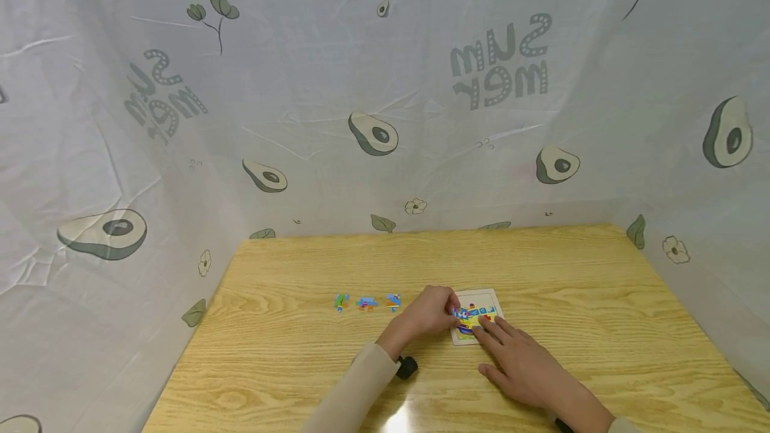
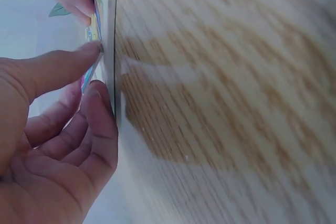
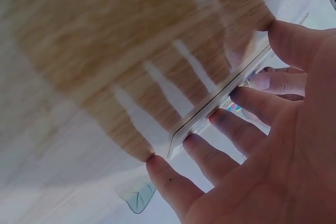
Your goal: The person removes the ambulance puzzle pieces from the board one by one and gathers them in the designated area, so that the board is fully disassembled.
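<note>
A small square picture puzzle board (image 1: pixel 496 302) with a pale frame and bright printed pieces lies flat on the wooden table. At its left side my left hand (image 1: pixel 428 313) pinches a thin colourful puzzle piece (image 2: pixel 90 74) between thumb and fingers; the piece tilts against the board surface in the left wrist view. My right hand (image 1: pixel 525 361) lies palm down with fingers spread. Its middle fingertips (image 3: pixel 195 141) rest on the board, while the thumb and little finger touch the table beside it. Both hands cover parts of the picture.
Left of the board, three loose puzzle pieces lie in a row: a green and blue one (image 1: pixel 341 302), a blue and pink one (image 1: pixel 366 303) and a blue and orange one (image 1: pixel 394 301). A white avocado-print curtain (image 1: pixel 313 72) encloses the wooden table (image 1: pixel 289 346).
</note>
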Tool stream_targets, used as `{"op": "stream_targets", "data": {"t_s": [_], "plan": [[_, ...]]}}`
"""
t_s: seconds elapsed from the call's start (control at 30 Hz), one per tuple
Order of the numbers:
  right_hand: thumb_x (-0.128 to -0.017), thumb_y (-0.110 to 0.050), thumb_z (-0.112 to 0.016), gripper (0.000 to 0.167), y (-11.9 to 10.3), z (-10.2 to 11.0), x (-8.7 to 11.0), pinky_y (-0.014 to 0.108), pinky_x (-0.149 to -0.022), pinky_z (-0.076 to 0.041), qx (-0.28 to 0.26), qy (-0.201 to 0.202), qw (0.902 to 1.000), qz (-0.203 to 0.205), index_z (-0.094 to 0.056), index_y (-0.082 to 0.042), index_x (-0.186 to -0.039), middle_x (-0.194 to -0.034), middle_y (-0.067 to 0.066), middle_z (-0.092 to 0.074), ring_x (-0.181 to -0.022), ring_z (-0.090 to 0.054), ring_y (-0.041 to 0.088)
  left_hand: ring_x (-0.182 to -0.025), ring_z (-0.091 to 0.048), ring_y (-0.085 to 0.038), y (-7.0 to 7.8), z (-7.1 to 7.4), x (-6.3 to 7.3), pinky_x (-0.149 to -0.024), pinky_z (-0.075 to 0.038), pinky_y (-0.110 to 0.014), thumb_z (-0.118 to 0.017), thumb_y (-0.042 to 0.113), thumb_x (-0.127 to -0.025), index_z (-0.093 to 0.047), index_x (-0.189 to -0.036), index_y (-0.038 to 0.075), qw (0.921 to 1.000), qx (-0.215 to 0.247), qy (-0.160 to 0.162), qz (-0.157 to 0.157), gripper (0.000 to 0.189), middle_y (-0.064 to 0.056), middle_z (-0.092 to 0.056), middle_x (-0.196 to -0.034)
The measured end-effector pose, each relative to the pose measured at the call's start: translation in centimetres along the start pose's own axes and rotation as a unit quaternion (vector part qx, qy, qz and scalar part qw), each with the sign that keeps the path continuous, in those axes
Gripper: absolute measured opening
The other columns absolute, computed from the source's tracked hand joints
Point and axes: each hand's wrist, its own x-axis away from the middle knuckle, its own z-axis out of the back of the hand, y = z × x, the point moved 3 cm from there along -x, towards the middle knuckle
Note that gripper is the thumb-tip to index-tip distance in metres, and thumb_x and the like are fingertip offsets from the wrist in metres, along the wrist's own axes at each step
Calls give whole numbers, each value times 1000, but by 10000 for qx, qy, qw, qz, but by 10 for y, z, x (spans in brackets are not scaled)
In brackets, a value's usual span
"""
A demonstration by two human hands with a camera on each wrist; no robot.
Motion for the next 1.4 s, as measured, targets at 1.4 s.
{"op": "stream_targets", "data": {"t_s": [1.4], "plan": [[-104, -41, -64, 59, -1, -5, 1, 66, -110, -45, 14, 55, 9997, -235, -56, -9, -152, -160, 16, -51, -147, -49, 46, -77, -72, -6, -17, 20, 25, -61, -53, -21, -78, 16, -95, -83, -102, 12, 9699, 2173, 1022, 393, 9, -2, -81, -89]]}}
